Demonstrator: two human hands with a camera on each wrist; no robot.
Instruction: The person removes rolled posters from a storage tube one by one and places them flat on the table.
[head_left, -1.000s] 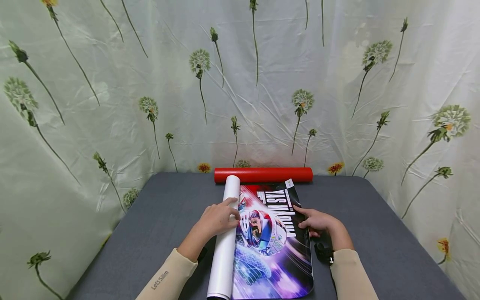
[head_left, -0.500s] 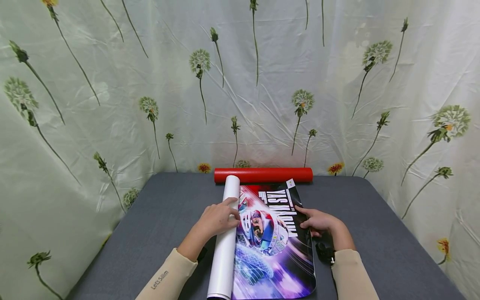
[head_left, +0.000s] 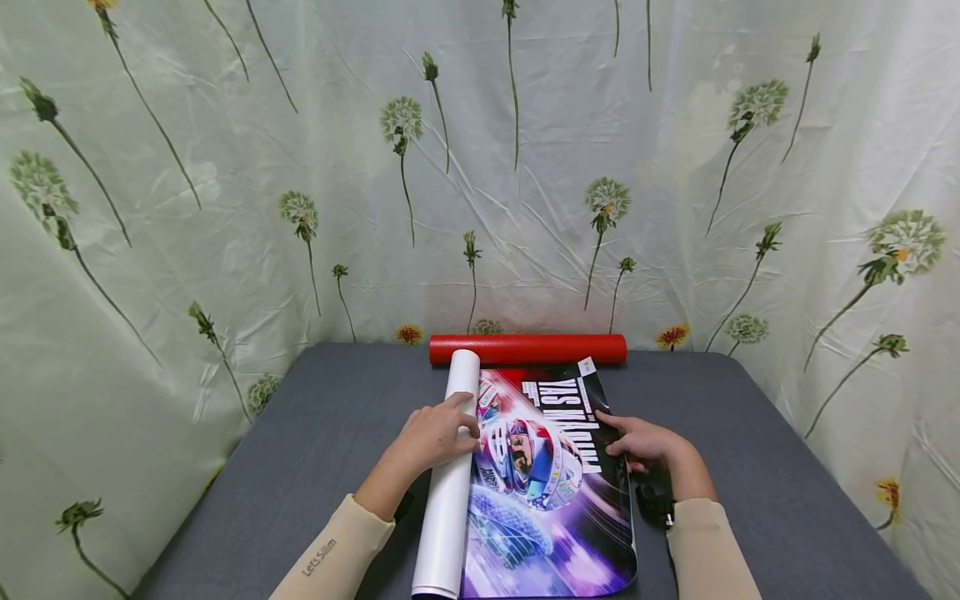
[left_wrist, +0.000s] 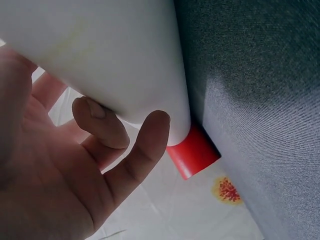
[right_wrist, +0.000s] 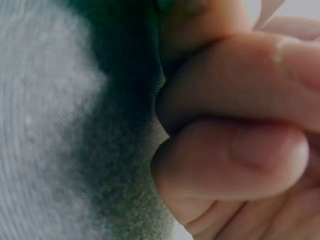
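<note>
A poster (head_left: 525,479) lies partly unrolled on the table, its glossy face showing a helmeted racing driver and large white lettering. Its left part is still a white roll (head_left: 446,500), standing lengthwise away from me. My left hand (head_left: 435,435) rests on the roll with loosely bent fingers reaching over it; the left wrist view shows little and ring fingertips by the white surface (left_wrist: 120,60). At the poster's right edge, my right hand (head_left: 648,442) pinches it, thumb on top and the other fingers curled below. The right wrist view shows those curled fingers (right_wrist: 225,160) close up.
A red tube (head_left: 525,349) lies crosswise at the table's far edge, beyond the roll's end. The grey table (head_left: 337,417) extends to both sides. Behind it hangs a pale curtain (head_left: 337,125) printed with dandelions. A dark object (head_left: 655,504) is at the right wrist.
My right hand has moved slightly right with the poster's edge, and a little more of the printed face shows. My left hand and the roll stay nearly in place.
</note>
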